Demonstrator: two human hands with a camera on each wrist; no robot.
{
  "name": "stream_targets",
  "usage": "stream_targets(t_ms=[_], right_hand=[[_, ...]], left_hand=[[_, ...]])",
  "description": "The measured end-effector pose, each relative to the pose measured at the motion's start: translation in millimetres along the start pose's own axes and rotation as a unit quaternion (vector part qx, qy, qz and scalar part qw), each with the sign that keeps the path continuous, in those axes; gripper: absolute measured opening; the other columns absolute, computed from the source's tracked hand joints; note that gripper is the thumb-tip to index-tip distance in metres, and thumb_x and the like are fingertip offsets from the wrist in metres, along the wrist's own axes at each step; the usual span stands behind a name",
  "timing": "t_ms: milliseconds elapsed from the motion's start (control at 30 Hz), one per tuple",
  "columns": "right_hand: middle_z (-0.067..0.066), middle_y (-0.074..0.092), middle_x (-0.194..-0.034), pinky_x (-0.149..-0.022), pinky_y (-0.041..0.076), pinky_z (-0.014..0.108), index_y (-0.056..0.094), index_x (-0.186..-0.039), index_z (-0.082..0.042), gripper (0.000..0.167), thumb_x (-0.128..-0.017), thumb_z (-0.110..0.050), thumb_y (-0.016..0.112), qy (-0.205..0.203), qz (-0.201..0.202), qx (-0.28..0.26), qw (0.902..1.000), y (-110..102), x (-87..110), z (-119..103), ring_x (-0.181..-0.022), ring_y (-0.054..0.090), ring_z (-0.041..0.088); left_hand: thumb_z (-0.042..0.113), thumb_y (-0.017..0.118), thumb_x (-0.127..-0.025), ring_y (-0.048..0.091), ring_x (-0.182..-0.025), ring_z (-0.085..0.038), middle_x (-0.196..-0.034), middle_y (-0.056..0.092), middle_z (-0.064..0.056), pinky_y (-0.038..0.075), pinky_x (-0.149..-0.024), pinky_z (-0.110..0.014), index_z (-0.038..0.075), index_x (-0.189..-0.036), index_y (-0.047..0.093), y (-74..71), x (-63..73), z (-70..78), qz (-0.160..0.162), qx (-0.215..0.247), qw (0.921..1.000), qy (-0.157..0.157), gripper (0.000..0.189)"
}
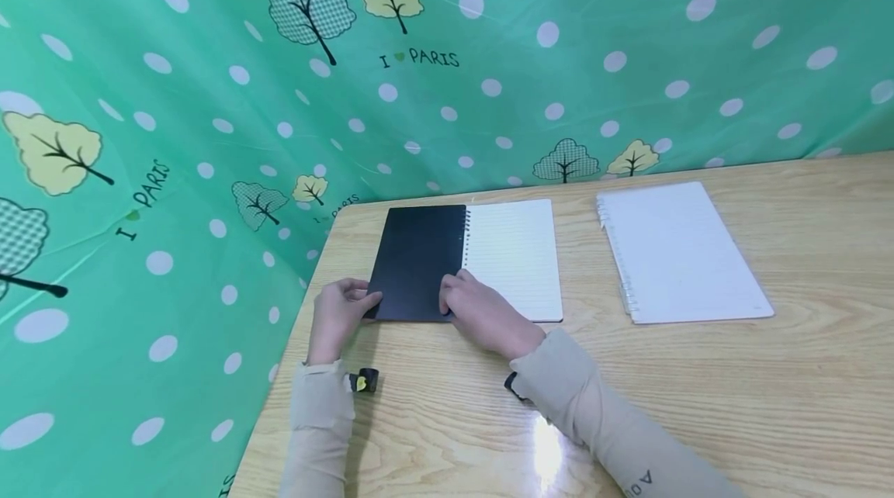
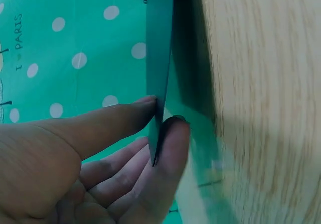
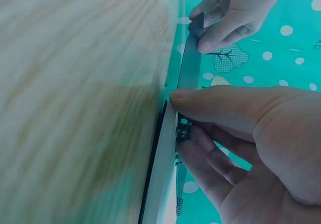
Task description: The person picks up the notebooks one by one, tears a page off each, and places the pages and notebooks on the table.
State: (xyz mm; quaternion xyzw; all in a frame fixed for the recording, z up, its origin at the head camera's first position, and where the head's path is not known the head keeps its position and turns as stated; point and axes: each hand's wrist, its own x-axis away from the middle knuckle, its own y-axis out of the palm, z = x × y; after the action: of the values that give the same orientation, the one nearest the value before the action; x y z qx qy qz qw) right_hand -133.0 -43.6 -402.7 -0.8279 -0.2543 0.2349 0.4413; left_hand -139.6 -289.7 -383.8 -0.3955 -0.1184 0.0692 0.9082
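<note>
A spiral notebook (image 1: 513,250) lies open on the table, its black cover (image 1: 422,250) folded out to the left and lined white pages on the right. My left hand (image 1: 338,312) pinches the cover's near left corner between thumb and fingers; the left wrist view shows the thin black cover (image 2: 161,58) raised off the wood there. At the near end of the coil binding (image 3: 182,128), my right hand (image 1: 485,313) has curled fingers, with its thumb against the notebook's bottom edge and its fingertips by the rings.
To the right lies a second ring-bound notebook (image 1: 687,250), turned to a white page. A green dotted cloth (image 1: 503,87) hangs behind and to the left of the wooden table (image 1: 447,405). Black straps (image 1: 365,380) are at both wrists.
</note>
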Motion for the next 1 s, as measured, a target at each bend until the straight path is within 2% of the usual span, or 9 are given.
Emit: stream_targets(t_ms=[233, 367, 600, 800, 867, 1000], right_hand=[[0.004, 0.065, -0.105, -0.087, 0.053, 0.029, 0.075, -0.096, -0.005, 0.016, -0.087, 0.005, 0.067, -0.006, -0.003, -0.012, 0.9999, -2, -1.7, 2, -0.098, 0.054, 0.018], [0.003, 0.066, -0.105, -0.086, 0.053, 0.029, 0.075, -0.096, -0.006, 0.016, -0.087, 0.004, 0.067, -0.006, -0.005, -0.014, 0.9999, -3, -2.5, 3, -0.098, 0.055, 0.018], [0.004, 0.066, -0.103, -0.086, 0.054, 0.03, 0.076, -0.096, -0.006, 0.015, -0.088, 0.001, 0.066, -0.018, -0.012, -0.009, 0.9997, -4, -2.7, 4, -0.098, 0.055, 0.018], [0.004, 0.063, -0.112, -0.09, 0.053, 0.03, 0.075, -0.106, -0.007, 0.015, -0.093, -0.012, 0.068, -0.045, -0.052, -0.004, 0.9976, -11, -2.4, 6, -0.105, 0.053, 0.019], [0.004, 0.062, -0.115, -0.092, 0.052, 0.03, 0.073, -0.11, -0.008, 0.018, -0.094, -0.014, 0.067, -0.043, -0.065, -0.011, 0.9969, -15, -2.3, 8, -0.108, 0.053, 0.018], [0.005, 0.06, -0.119, -0.094, 0.052, 0.031, 0.07, -0.117, -0.006, 0.023, -0.096, -0.016, 0.065, -0.036, -0.069, -0.027, 0.9966, -27, -2.4, 15, -0.112, 0.054, 0.019]], left_hand=[[0.022, 0.073, -0.091, 0.071, -0.085, -0.027, -0.107, 0.072, -0.02, 0.057, -0.073, -0.037, 0.0, -0.119, 0.067, -1.3, -2.2, -0.7, -0.006, -0.049, 0.9988, -0.003, 0.037], [0.023, 0.075, -0.089, 0.069, -0.086, -0.028, -0.106, 0.072, -0.02, 0.056, -0.074, -0.039, 0.0, -0.117, 0.068, -0.9, -2.8, -0.9, 0.001, -0.071, 0.9975, 0.002, 0.037], [0.021, 0.077, -0.087, 0.07, -0.088, -0.027, -0.103, 0.073, -0.017, 0.055, -0.081, -0.043, 0.0, -0.114, 0.069, -1.4, -2.0, -1.4, 0.001, -0.087, 0.9961, 0.011, 0.035], [0.023, 0.075, -0.089, 0.071, -0.092, -0.029, -0.109, 0.071, -0.016, 0.055, -0.082, -0.044, 0.001, -0.116, 0.068, -2.3, -0.3, -0.6, -0.005, -0.08, 0.9967, 0.011, 0.036], [0.025, 0.073, -0.091, 0.07, -0.097, -0.03, -0.111, 0.07, -0.016, 0.056, -0.083, -0.045, 0.002, -0.117, 0.068, -0.9, -0.3, 1.8, -0.004, -0.072, 0.9971, 0.026, 0.035], [0.029, 0.064, -0.098, 0.067, -0.105, -0.029, -0.113, 0.07, -0.013, 0.056, -0.089, -0.045, 0.005, -0.116, 0.069, 4.3, -1.8, 12.1, 0.009, -0.044, 0.9949, 0.09, 0.029]])
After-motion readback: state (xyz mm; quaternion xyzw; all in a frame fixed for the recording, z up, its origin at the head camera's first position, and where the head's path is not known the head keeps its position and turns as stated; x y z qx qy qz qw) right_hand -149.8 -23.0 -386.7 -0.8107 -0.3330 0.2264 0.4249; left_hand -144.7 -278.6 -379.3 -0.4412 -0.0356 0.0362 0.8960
